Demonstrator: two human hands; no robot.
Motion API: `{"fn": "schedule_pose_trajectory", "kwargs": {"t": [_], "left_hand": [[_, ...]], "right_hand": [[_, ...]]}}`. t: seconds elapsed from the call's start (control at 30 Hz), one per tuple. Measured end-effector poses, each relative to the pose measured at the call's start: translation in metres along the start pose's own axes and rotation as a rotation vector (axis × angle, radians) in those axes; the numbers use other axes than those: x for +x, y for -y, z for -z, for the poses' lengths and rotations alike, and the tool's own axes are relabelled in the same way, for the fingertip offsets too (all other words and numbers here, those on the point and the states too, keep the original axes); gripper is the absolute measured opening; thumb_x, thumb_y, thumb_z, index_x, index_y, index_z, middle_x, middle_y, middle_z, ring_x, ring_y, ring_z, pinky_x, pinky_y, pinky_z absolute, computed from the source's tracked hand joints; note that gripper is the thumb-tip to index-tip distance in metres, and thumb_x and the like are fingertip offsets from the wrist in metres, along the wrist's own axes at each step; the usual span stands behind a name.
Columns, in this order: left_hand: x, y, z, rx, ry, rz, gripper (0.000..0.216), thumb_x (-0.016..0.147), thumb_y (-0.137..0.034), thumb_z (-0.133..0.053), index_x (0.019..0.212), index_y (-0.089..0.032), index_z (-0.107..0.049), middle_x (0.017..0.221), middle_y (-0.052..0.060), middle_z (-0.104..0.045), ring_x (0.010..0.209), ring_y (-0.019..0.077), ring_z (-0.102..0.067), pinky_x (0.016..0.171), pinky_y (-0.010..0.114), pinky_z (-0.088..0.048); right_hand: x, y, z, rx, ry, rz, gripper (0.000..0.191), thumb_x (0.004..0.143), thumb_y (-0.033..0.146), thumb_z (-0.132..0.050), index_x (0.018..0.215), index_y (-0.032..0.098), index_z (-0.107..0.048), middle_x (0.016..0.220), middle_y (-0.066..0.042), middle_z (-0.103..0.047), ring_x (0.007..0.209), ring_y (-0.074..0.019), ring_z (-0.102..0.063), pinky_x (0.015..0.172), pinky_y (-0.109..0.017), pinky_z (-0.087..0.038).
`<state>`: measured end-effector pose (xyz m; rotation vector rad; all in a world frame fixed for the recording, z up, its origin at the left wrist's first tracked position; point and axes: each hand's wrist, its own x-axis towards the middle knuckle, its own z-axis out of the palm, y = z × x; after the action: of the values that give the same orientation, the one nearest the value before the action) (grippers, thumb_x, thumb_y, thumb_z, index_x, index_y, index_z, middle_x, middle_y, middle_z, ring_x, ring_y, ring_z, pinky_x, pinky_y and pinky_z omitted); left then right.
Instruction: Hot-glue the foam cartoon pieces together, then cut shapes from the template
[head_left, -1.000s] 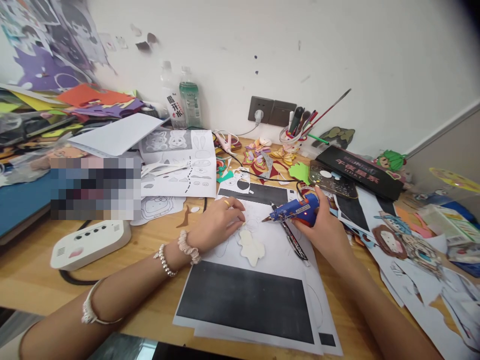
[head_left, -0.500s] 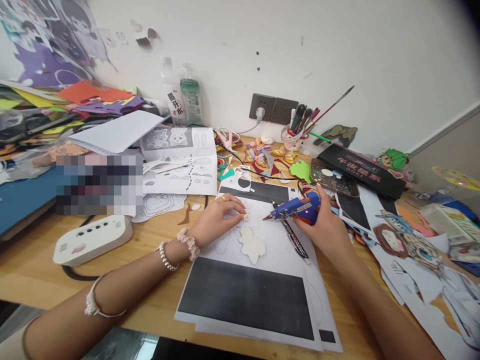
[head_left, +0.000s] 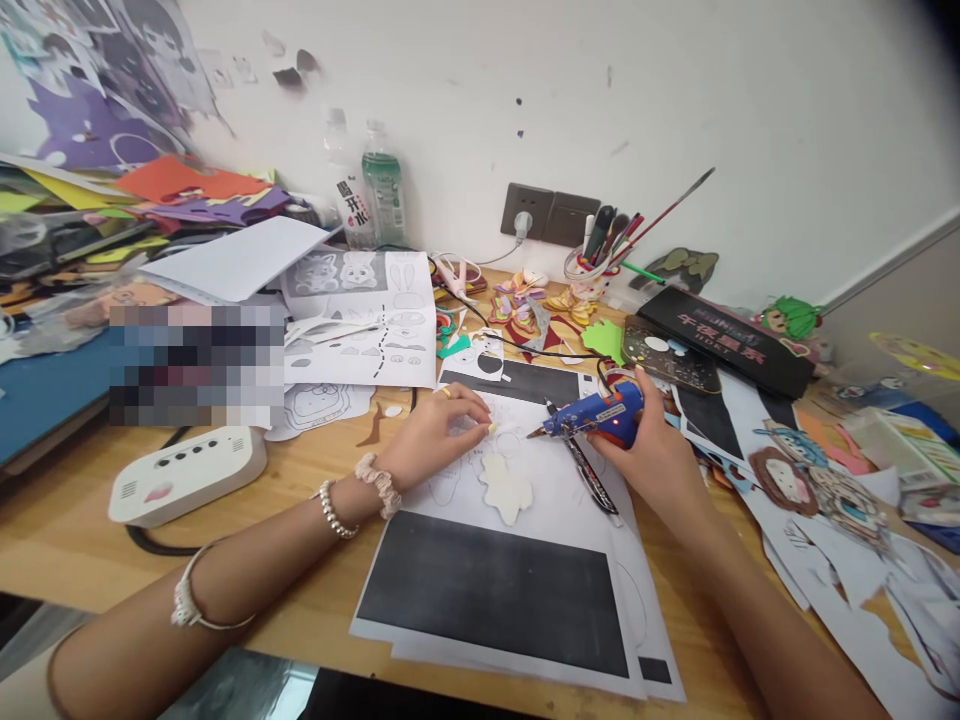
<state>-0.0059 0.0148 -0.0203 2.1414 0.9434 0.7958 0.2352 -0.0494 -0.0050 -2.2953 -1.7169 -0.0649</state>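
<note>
My right hand [head_left: 651, 440] is wrapped round a blue hot glue gun [head_left: 596, 415], its nozzle pointing left over the printed sheets [head_left: 442, 500]. A small red light glows on the gun's body. My left hand [head_left: 450, 425] is closed in a pinch just left of the nozzle, with a tiny pale spot at the fingertips that I cannot make out. Below those fingers a cream-white cut-out shape [head_left: 506, 490] lies flat on the paper. A black pen [head_left: 589, 475] rests on the sheets, partly beneath the glue gun.
A white power strip [head_left: 187, 475] sits at the left. Behind are two bottles [head_left: 384, 195], a wall socket [head_left: 527, 212] and a cup of pens [head_left: 596, 260]. A black box [head_left: 724, 340] and paper cut-outs [head_left: 817, 490] crowd the right. A cable runs back from the gun.
Both hands and the glue gun hold almost the same place. The view has shifted very slightly; nothing was taken up or let go.
</note>
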Motion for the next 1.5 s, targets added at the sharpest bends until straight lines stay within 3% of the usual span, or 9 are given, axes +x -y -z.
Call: {"fn": "schedule_pose_trajectory", "kwargs": {"t": [0.47,1.5], "left_hand": [[-0.0017,0.0024,-0.0008,0.137,0.020,-0.090,0.013,0.077,-0.022,-0.050,0.073,-0.017,-0.061,0.092,0.003,-0.057,0.085,0.0142,-0.055,0.082,0.031,-0.043],[-0.0022,0.0023,-0.0014,0.152,0.007,-0.092,0.013,0.077,-0.022,-0.050,0.074,-0.018,-0.061,0.092,0.003,-0.057,0.085,0.0144,-0.054,0.081,0.031,-0.044]], "right_hand": [[-0.0014,0.0000,0.0023,-0.002,0.008,-0.002,0.081,0.073,0.043,-0.052,0.136,0.016,-0.011,0.083,-0.009,-0.062,0.066,-0.0280,-0.060,0.052,-0.029,-0.038],[-0.0008,0.0010,0.0027,0.001,0.008,-0.006,0.081,0.072,0.043,-0.053,0.136,0.015,-0.011,0.082,-0.009,-0.063,0.066,-0.0278,-0.060,0.051,-0.029,-0.039]]}}
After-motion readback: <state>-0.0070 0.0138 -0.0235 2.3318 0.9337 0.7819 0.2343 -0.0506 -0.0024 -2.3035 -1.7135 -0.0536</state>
